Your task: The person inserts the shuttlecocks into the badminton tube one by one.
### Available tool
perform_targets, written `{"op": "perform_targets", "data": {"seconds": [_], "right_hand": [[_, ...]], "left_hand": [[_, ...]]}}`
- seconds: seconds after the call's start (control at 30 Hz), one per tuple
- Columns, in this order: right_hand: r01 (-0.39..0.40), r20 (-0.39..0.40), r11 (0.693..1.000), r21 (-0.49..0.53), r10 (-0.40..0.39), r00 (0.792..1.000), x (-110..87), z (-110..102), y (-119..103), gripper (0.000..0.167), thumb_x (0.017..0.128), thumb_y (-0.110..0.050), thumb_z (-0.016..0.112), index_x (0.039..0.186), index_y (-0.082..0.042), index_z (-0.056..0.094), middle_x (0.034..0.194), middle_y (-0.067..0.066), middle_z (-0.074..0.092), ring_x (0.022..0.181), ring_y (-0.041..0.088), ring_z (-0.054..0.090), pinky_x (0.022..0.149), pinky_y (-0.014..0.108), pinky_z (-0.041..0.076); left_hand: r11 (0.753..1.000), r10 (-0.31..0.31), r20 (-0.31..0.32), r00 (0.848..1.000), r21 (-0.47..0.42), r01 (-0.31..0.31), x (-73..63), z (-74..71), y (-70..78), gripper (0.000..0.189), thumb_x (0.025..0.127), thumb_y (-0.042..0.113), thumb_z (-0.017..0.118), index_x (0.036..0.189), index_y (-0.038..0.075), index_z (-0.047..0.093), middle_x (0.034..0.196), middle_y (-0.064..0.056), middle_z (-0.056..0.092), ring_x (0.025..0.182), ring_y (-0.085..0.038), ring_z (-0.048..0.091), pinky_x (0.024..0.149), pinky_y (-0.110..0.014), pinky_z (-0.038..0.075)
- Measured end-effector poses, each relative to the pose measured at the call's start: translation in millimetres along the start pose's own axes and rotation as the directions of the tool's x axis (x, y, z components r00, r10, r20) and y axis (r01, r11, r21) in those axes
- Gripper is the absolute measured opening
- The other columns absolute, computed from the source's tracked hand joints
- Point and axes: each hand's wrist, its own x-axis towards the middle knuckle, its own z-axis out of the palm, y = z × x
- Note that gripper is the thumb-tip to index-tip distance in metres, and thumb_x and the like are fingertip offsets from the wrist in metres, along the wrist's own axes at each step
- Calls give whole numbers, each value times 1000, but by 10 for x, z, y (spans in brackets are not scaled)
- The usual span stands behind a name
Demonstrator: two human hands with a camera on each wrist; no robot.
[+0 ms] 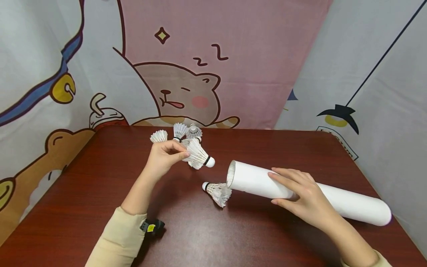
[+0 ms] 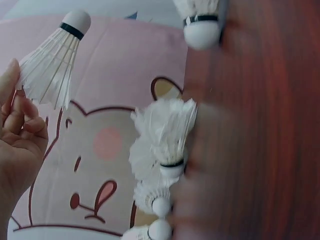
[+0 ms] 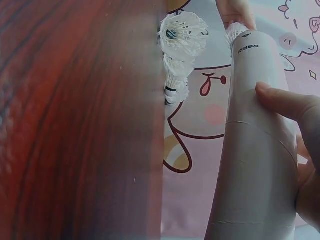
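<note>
My left hand [image 1: 163,155] pinches a white feather shuttlecock [image 1: 197,152] at its feather rim; the cork points right, toward the tube's mouth, and the two are apart. In the left wrist view the held shuttlecock [image 2: 55,67] has its dark band and round cork uppermost. My right hand [image 1: 308,196] grips a long white tube [image 1: 255,180] with the thumb on one side and the fingers on the other. The tube's open end faces left, its inside mostly hidden. Just below that mouth, another shuttlecock [image 1: 218,193] lies on its side.
Several more shuttlecocks [image 1: 179,129] stand and lie in a cluster toward the back of the dark red wooden table [image 1: 100,207], partly behind the left hand. A cartoon-printed cloth [image 1: 260,66] hangs behind the table. A dark band with a camera [image 1: 153,226] sits on the left wrist.
</note>
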Motion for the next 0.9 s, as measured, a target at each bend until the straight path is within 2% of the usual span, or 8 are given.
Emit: {"op": "perform_targets", "data": {"seconds": [0.17,0.33,0.43,0.6,0.7,0.9], "right_hand": [[-1,-6,1000,-1,1,1000,4,5,4,63,83,-56,65,133,-18,59,136,0,53,119,20,48,95,40,30],[3,-8,1000,-1,-3,1000,4,6,7,63,81,-51,71,132,-17,59,136,0,53,119,20,48,94,39,30],[5,-10,1000,-3,-5,1000,4,8,8,63,81,-52,70,132,-17,59,136,0,53,119,20,48,94,39,30],[5,-14,1000,-7,-5,1000,0,11,7,63,85,-59,60,132,-17,60,135,0,54,119,20,48,93,40,30],[5,-16,1000,-7,-5,1000,-4,14,9,64,85,-61,58,132,-17,60,135,0,53,120,20,48,93,39,30],[29,-31,1000,-1,-29,999,-1,23,21,62,84,-56,64,131,-16,60,134,0,54,118,20,49,92,38,30]], "left_hand": [[999,33,17,999,-36,-33,-27,166,27,10,71,-17,74,73,-12,66,73,4,66,71,-11,60,62,-21,49],[998,21,35,999,-57,-19,-65,296,49,10,71,-15,75,73,-10,67,74,2,65,71,-13,59,58,-22,49],[997,17,40,999,-74,-14,-86,365,57,10,72,-15,75,72,-10,67,73,2,65,70,-14,58,54,-21,47],[992,41,54,998,-124,-34,-117,492,49,10,71,-17,74,72,-12,66,75,3,65,77,-15,60,63,-22,48],[989,54,64,996,-144,-44,-135,560,31,10,70,-18,74,73,-12,66,74,3,66,79,-15,60,66,-23,48],[991,78,103,992,-121,-65,-169,636,1,9,71,-13,77,74,-9,70,74,-4,67,73,-15,59,62,-23,47]]}}
